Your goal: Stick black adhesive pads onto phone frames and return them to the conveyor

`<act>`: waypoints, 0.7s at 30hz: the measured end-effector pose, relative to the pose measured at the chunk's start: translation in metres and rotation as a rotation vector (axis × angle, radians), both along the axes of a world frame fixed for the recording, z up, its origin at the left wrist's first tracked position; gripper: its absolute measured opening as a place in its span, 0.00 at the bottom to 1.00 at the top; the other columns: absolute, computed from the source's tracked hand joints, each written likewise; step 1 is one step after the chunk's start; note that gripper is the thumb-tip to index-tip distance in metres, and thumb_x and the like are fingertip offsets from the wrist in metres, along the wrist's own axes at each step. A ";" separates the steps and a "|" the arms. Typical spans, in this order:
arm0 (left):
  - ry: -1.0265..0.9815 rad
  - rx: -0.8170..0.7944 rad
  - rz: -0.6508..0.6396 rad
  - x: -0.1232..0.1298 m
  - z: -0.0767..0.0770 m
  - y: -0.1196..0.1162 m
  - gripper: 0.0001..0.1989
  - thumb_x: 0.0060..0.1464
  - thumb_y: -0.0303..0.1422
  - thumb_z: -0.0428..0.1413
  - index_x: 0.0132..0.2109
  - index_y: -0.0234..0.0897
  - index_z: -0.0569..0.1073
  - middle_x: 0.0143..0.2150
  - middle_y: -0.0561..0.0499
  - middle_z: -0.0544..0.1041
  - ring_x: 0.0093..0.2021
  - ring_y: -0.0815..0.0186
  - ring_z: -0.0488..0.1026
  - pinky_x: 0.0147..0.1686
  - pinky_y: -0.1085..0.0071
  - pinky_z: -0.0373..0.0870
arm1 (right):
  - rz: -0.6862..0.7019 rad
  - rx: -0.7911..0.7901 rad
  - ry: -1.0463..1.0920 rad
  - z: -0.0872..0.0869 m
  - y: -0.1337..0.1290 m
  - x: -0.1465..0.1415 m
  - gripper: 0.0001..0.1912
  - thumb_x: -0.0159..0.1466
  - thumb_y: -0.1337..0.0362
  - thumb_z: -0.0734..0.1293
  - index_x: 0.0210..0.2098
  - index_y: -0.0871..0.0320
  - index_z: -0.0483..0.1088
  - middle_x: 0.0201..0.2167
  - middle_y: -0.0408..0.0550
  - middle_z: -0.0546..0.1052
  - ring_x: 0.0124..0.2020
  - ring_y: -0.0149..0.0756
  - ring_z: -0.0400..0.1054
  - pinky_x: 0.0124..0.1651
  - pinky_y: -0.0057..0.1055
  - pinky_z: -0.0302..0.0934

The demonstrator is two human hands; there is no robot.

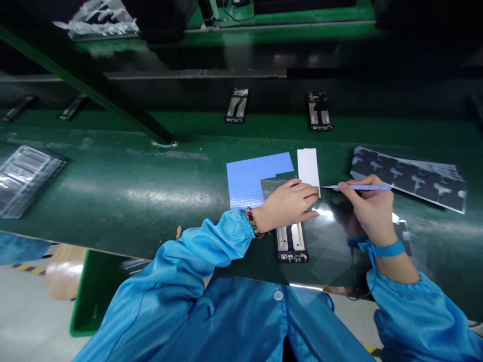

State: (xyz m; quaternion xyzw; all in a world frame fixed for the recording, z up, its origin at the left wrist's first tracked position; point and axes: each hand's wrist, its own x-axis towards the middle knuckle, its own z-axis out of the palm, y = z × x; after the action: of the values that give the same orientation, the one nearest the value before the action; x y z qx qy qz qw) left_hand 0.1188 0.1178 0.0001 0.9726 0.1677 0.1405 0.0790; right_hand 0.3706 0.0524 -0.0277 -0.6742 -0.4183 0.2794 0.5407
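Observation:
My right hand [372,208] grips a pair of lavender tweezers [362,187], its thin tip pointing left at the edge of a white card strip [308,166]. Fingers stretched out, my left hand [290,202] lies palm down at the lower end of that strip. Part of a blue sheet [251,176] and a dark film piece [269,187] show beside it. Just below the left hand is an opened phone body [292,244], silver and black inside; the hand covers its upper end. Whether the tweezers pinch anything is too small to tell.
Stacked film sheets with black shapes [411,176] lie at the right. Two opened phone bodies, one [237,105] left of the other [320,111], lie on the strip behind. Clear trays [28,178] sit far left. A green post [124,113] slants down to the table.

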 end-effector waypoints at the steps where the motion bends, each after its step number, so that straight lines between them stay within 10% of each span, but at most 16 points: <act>1: -0.004 -0.003 0.000 0.000 0.000 0.000 0.22 0.79 0.45 0.55 0.63 0.32 0.81 0.67 0.42 0.83 0.67 0.56 0.80 0.69 0.56 0.72 | -0.002 0.001 -0.001 0.000 0.000 0.000 0.24 0.58 0.48 0.86 0.35 0.53 0.73 0.36 0.47 0.84 0.40 0.41 0.82 0.49 0.39 0.77; 21: -0.015 -0.043 -0.002 0.000 -0.003 0.001 0.20 0.79 0.44 0.55 0.64 0.35 0.81 0.67 0.42 0.83 0.68 0.57 0.80 0.71 0.54 0.72 | 0.020 -0.022 -0.014 0.000 -0.001 0.001 0.22 0.59 0.45 0.85 0.36 0.50 0.75 0.36 0.43 0.84 0.42 0.44 0.84 0.52 0.43 0.81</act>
State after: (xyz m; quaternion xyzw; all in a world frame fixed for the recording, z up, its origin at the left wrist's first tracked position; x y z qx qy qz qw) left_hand 0.1185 0.1190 -0.0028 0.9697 0.1690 0.1442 0.1016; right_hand 0.3720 0.0518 -0.0277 -0.6778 -0.4254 0.2846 0.5278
